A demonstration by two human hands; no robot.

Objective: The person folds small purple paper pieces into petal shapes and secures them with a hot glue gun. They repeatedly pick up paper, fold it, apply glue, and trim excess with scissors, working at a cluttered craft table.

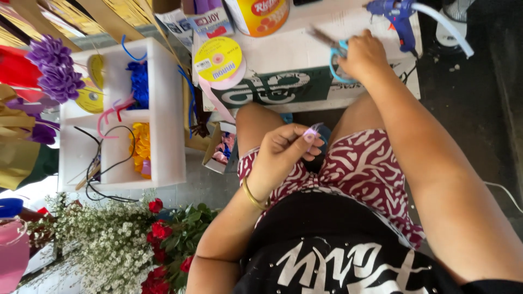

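- While you sit at the low white table (pixel 305 51), your left hand (pixel 280 155) hangs over your lap, thumb and fingertips closed narrow on a small piece of pale lilac ribbon (pixel 313 131).
- Judge this ribbon piece as very light, soft and limp; it will likely fold or slip if pinched loosely. Grip it near the end, flat between thumb and forefinger.
- Your right hand (pixel 364 56) rests on the table, fingers wrapped on blue-handled scissors (pixel 333 51). The blades point left across the tabletop.
- Treat the scissors as rigid and moderately light; hold them by the handle loops, away from the blades.
- A blue glue gun (pixel 396 16) stands just beyond the right hand, near but apart from it.
- A yellow ribbon spool (pixel 218 60) trailing pink ribbon lies at the table's left edge.
- A white shelf unit (pixel 166 109) holding paper flowers and wires stands to your left; red roses (pixel 158 231) and white filler flowers lie below it.
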